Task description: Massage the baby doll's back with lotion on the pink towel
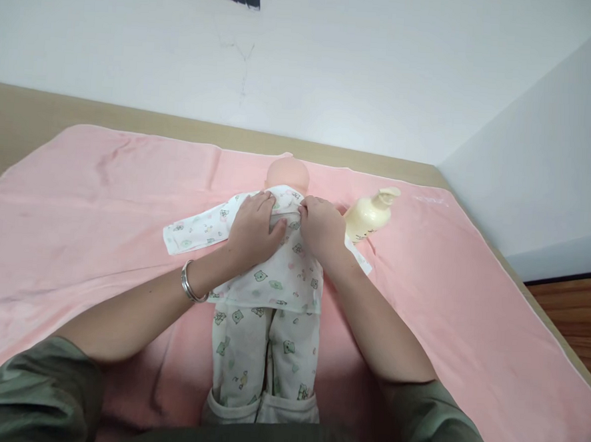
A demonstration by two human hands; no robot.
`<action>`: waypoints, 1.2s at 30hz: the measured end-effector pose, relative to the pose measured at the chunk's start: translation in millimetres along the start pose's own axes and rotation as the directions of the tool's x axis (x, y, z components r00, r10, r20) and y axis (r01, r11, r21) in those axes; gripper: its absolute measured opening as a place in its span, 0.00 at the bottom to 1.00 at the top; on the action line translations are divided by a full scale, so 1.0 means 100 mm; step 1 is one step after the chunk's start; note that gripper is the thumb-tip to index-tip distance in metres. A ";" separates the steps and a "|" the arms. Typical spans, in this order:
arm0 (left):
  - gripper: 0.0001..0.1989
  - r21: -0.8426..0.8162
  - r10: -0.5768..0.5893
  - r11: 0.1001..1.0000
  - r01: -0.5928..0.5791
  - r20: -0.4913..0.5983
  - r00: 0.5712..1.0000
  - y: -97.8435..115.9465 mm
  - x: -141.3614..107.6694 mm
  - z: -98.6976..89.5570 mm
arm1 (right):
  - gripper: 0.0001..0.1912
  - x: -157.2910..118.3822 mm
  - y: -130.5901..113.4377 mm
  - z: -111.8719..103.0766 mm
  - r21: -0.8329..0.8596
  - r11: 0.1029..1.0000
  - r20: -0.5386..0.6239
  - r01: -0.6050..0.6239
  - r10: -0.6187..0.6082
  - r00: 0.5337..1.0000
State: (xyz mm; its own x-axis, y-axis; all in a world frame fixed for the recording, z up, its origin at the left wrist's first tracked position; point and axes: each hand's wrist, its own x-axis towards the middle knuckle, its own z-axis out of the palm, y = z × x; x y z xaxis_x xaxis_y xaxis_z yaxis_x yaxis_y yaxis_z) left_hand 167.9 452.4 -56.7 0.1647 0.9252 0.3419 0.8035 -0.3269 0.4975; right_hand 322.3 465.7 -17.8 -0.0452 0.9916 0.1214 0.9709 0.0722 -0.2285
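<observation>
While the doll (288, 172) lies on the pink blanket (84, 235), the left hand (255, 228) rests open on its shirt (266, 282) and the right hand (324, 228) seems to pinch its far edge, so straightening it likely needs a soft tug next.

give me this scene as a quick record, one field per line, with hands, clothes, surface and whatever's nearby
left hand: on the upper part of the white printed top, thumb apart from the fingers
right hand: fingers curled at the top's neck end
doll: bald head pointing away from the person
legs: printed trousers, toward the person
surface: pink blanket
nearby: pale yellow pump bottle, right of the doll
left wrist: silver bangle
</observation>
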 end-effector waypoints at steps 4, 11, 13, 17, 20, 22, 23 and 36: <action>0.32 -0.002 0.011 1.000 -0.011 -0.013 1.000 -0.01 0.00 0.01 | 0.13 0.01 0.02 0.04 0.062 0.998 -0.028 -0.033 0.034 0.999; 0.31 -0.003 0.004 1.000 -0.004 -0.016 1.000 -0.01 0.00 0.01 | 0.11 0.03 0.06 0.05 0.172 0.984 -0.075 -0.047 0.061 0.995; 0.31 -0.009 0.001 1.000 -0.001 -0.016 1.000 -0.01 0.00 0.01 | 0.11 0.03 0.07 0.07 0.194 0.980 -0.088 -0.036 0.054 0.995; 0.32 -0.014 0.008 1.000 -0.009 -0.018 1.000 -0.02 -0.01 0.01 | 0.10 0.03 0.09 0.10 0.250 0.968 -0.112 -0.026 0.055 0.992; 0.32 -0.011 0.019 1.000 -0.020 -0.023 1.000 -0.02 -0.01 0.02 | 0.10 0.02 0.10 0.12 0.289 0.957 -0.137 -0.022 0.064 0.988; 0.31 -0.011 0.021 1.000 -0.021 -0.022 1.000 -0.02 0.00 0.02 | 0.10 0.01 0.10 0.13 0.316 0.949 -0.160 -0.012 0.066 0.985; 0.31 -0.012 0.019 1.000 -0.019 -0.021 1.000 -0.02 0.00 0.02 | 0.10 0.01 0.11 0.14 0.331 0.944 -0.169 -0.007 0.067 0.983; 0.28 -0.028 0.012 1.000 -0.013 -0.042 0.999 -0.03 -0.02 0.03 | 0.11 0.00 0.09 0.12 0.444 0.894 -0.178 -0.054 0.147 0.973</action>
State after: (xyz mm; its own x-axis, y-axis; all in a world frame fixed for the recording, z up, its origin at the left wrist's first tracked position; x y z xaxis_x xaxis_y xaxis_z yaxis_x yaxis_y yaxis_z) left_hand 167.4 452.5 -61.4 0.1500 0.9122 0.3813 0.7848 -0.3444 0.5153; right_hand 328.7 467.4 -31.5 0.1411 0.9562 0.2564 0.7663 0.0585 -0.6398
